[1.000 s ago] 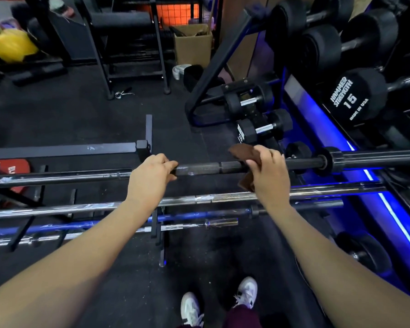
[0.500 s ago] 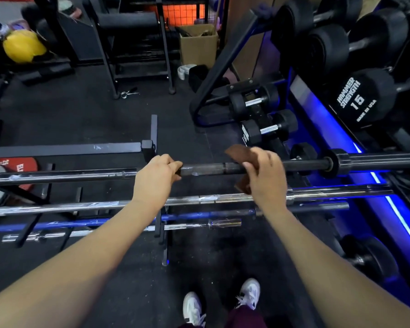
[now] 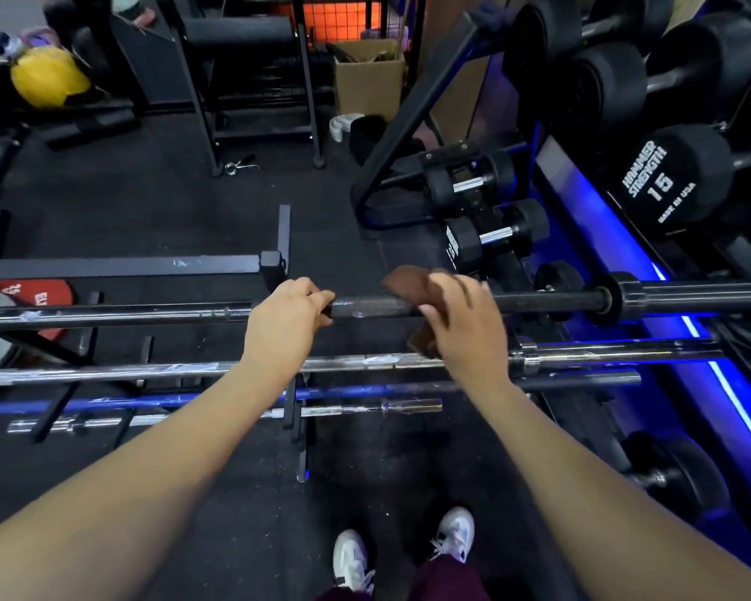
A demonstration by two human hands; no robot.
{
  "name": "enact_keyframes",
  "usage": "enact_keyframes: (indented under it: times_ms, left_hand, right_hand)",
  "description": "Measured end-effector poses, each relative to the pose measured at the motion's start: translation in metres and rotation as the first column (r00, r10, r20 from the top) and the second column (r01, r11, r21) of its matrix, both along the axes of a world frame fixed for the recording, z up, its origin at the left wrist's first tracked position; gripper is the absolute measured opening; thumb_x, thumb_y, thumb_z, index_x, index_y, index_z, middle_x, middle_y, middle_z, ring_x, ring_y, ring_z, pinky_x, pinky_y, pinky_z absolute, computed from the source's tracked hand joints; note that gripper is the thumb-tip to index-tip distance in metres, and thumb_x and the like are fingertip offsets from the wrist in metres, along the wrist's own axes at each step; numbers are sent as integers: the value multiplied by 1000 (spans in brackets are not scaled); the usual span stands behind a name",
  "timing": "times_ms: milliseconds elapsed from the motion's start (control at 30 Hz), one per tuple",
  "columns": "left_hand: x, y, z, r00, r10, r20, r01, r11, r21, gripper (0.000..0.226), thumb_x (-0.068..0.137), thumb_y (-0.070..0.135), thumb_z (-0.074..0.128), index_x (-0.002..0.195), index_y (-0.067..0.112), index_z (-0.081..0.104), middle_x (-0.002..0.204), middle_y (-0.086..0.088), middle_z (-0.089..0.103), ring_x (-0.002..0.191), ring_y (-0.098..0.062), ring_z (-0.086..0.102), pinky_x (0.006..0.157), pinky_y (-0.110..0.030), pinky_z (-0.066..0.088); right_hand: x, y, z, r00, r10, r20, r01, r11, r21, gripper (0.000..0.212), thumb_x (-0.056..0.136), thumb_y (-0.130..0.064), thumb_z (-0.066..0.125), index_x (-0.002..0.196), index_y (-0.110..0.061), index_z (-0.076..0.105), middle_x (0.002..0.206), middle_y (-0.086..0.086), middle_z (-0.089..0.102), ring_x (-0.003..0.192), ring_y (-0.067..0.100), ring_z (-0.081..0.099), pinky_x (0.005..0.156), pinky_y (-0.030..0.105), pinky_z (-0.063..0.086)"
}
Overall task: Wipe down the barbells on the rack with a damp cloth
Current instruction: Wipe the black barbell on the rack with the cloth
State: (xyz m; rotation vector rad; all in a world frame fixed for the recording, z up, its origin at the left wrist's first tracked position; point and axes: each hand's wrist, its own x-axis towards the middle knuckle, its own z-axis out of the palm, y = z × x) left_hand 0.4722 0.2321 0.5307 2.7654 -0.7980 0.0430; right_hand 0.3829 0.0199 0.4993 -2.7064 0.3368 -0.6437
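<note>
A dark barbell (image 3: 373, 306) lies across the low rack (image 3: 118, 267), highest of several bars. My left hand (image 3: 285, 316) grips its shaft just left of the middle. My right hand (image 3: 465, 323) holds a brown cloth (image 3: 410, 285) wrapped over the same bar, a little to the right; the cloth's lower end hangs below the bar. A chrome barbell (image 3: 183, 370), a blue one (image 3: 157, 401) and a short chrome bar (image 3: 217, 417) lie lower, nearer to me.
A dumbbell rack (image 3: 590, 219) lit blue runs along the right, holding a 15 lb dumbbell (image 3: 664, 180) and others. Small dumbbells (image 3: 495, 236) stand on the floor behind the bar. A cardboard box (image 3: 367, 78), a yellow ball (image 3: 48, 78) and my shoes (image 3: 352, 557) are in view.
My right hand has slid the cloth leftward along the top bar, closer to my left hand. The left hand keeps its grip in the same place.
</note>
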Motion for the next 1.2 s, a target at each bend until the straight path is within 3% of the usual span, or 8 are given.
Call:
enact_keyframes:
  times_ms: [133,300,400,600,733,967,1100,1200]
  left_hand:
    - [-2,-4,-1,1000,2,1,-2,1000,6,33,89,16,62,123,12,63,110,-9,60,105,-26,53,71,-38,50]
    - [-1,-2,0,999,-24,45,22,999,37,27,83,13,68,110,10,69,98,-10,61,93,-30,56,62,-39,51]
    - [3,1,4,999,-37,12,36,997,63,32,89,22,62,121,16,63,107,-6,58,101,-25,52,69,-37,48]
    - [-8,25,-1,994,-58,97,62,997,-35,31,79,16,74,109,10,67,99,-5,61,91,-27,58,50,-36,53]
    - [-10,44,-7,991,16,132,-4,996,-93,40,76,14,76,114,8,66,106,-6,62,95,-29,59,58,-36,53]
    - [-8,45,-9,995,64,80,-52,989,-141,39,73,9,78,110,6,68,97,-8,63,86,-32,57,60,-40,54]
    - [-6,49,-10,994,66,84,-53,988,-146,41,74,12,78,114,7,67,101,-8,63,89,-31,57,62,-40,54]
    - [-8,48,-12,994,54,90,-38,986,-165,43,71,11,80,112,6,68,99,-7,64,87,-31,58,60,-37,54]
  right_hand:
    - [12,53,2,967,-253,31,247,960,133,39,89,-33,41,115,-8,57,117,16,56,109,37,51,106,52,34]
    - [21,81,6,995,99,-28,-95,988,118,37,88,-23,58,122,-9,57,122,15,55,115,32,48,109,49,28]
    - [17,38,12,967,229,-110,-232,973,-10,45,86,-37,50,124,-14,56,122,9,57,109,30,53,106,43,35]
    - [-7,-11,6,999,9,-40,-4,994,108,45,90,-35,49,127,-9,52,128,11,53,114,33,48,110,41,24]
    - [1,21,5,996,-90,-2,89,984,155,44,92,-35,44,124,-7,54,126,14,53,116,34,45,111,46,24]
    - [35,98,10,984,170,-58,-170,985,6,38,88,-29,54,120,-9,59,121,16,58,111,34,52,106,47,33]
    - [33,76,17,964,255,-80,-264,951,-158,41,79,-24,73,117,-11,62,112,17,62,95,35,62,88,42,50]
    - [6,59,8,971,238,-19,-233,931,-280,37,81,-22,70,116,-11,63,116,19,60,98,37,61,79,40,54]
